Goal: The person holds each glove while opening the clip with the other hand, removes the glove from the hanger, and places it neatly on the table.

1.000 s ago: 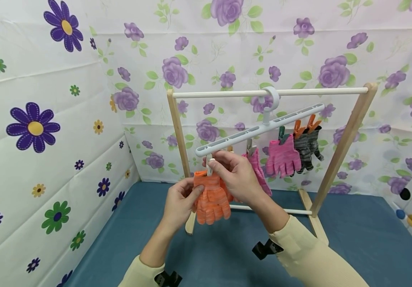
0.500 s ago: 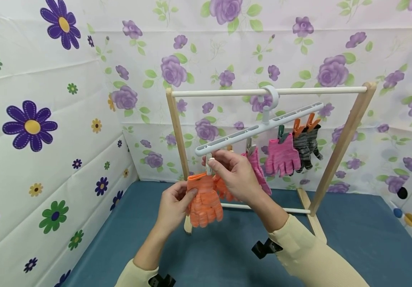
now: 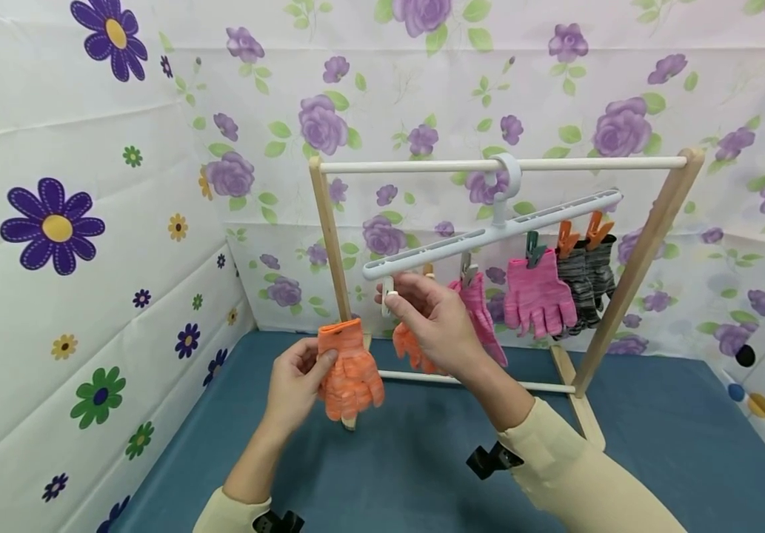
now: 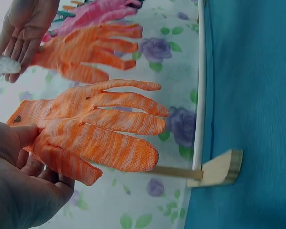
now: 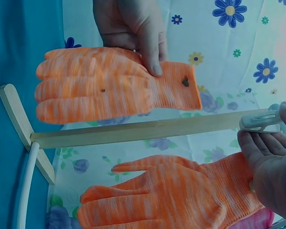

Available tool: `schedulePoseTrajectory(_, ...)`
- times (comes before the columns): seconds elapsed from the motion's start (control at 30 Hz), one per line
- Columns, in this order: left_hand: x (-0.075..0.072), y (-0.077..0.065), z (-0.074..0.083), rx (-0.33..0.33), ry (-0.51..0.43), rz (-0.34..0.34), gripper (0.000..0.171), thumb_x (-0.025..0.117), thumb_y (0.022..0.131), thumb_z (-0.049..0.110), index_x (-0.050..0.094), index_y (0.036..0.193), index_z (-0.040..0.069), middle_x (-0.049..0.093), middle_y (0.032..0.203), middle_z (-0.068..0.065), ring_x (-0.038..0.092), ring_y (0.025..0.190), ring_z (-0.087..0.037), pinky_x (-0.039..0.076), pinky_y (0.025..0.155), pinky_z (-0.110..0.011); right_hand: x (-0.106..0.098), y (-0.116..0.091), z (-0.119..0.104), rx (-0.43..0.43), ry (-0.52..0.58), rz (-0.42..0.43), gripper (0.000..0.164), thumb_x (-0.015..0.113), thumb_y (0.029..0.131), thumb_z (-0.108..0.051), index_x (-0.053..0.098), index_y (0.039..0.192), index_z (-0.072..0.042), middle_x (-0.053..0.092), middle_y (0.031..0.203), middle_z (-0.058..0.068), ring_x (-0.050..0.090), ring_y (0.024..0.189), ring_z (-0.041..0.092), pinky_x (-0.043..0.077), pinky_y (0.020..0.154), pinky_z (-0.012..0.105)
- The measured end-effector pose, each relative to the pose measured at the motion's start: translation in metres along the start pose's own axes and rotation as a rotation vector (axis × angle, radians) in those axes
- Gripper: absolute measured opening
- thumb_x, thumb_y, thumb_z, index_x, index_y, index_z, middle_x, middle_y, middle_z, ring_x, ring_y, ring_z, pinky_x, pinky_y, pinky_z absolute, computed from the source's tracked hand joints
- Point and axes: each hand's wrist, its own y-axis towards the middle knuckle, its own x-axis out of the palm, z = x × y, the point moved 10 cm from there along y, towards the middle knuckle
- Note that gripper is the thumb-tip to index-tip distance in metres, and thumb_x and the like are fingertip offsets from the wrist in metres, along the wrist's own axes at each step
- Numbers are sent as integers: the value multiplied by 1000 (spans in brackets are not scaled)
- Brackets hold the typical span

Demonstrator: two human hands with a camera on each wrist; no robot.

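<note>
My left hand [image 3: 295, 385] pinches an orange knitted glove [image 3: 349, 370] near its cuff, thumb on the near face, fingers of the glove hanging down. A dark spot marks the cuff in both wrist views. My right hand [image 3: 438, 322] pinches a white clothespin [image 3: 387, 296] at the left end of the grey hanger [image 3: 435, 255]; the held glove is apart from it. A second orange glove [image 5: 167, 195] hangs behind the right hand, partly hidden by it in the head view.
The tilted hanger hooks over the white rod of a wooden rack [image 3: 638, 274]. Pink gloves [image 3: 540, 292] and dark grey gloves [image 3: 582, 285] hang along it from green, grey and orange clothespins [image 3: 598, 229]. A blue cloth [image 3: 435, 459] covers the table; flowered sheets stand behind and left.
The left hand has drawn the orange glove away from the white clothespin, leftward and slightly down. The right hand stays at the clothespin, and the hanger's right end has swung slightly rightward.
</note>
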Motion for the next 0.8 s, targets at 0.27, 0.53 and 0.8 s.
schedulePoseTrajectory(0.27, -24, 2, -8, -32, 30, 64, 19, 73, 103, 11, 72, 118, 0, 72, 101, -20, 64, 75, -17, 53, 61, -26, -2, 1, -2, -6, -17, 16, 39, 67, 106, -10, 63, 145, -3, 73, 129, 13, 71, 114, 24, 58, 94, 34)
schedulePoseTrajectory(0.53, -43, -2, -16, -54, 57, 100, 22, 72, 104, 13, 72, 119, -3, 72, 104, -22, 66, 80, -15, 56, 66, -26, 1, 0, -1, 19, -24, 7, 42, 67, 106, -10, 61, 147, -2, 71, 132, 9, 69, 118, 22, 57, 96, 34)
schedulePoseTrajectory(0.8, -59, 1, -19, -64, 84, 135, 23, 72, 104, 14, 72, 118, -4, 72, 105, -24, 66, 80, -14, 57, 66, -25, 0, 1, -2, 16, -55, 13, 42, 67, 107, -14, 61, 148, -6, 71, 133, 8, 68, 122, 20, 57, 97, 33)
